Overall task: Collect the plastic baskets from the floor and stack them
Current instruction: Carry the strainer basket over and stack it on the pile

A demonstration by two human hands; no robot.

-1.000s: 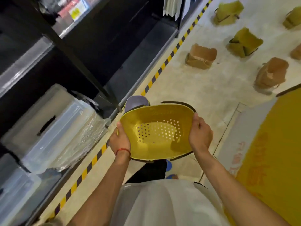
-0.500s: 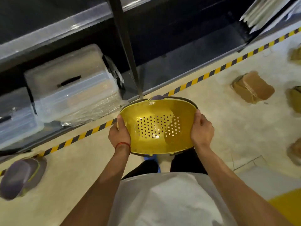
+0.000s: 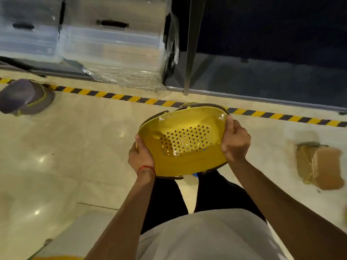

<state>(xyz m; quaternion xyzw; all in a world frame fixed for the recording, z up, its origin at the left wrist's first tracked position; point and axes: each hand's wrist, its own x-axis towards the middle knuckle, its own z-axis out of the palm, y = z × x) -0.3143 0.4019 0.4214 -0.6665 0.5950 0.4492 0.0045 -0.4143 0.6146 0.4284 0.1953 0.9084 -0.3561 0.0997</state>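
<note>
This looks like a shop floor or stockroom. Beyond the left grip (image 3: 141, 156) and right grip (image 3: 235, 142) stands a black metal rack (image 3: 190, 44) with a low shelf (image 3: 262, 77). On it, up and left of the left grip, sit clear plastic storage boxes (image 3: 112, 40) wrapped in film. Yellow-and-black striped tape (image 3: 122, 96) runs on the floor (image 3: 65, 151) along the rack's foot, passing just behind the yellow basket (image 3: 187, 164) in both grips, a perforated hand basket with dark handles. The floor is pale glossy tile reflecting lights. More baskets lie on it: a purple basket (image 3: 22, 98) far left of the left grip, a brown basket (image 3: 319, 166) right of the right grip.
</note>
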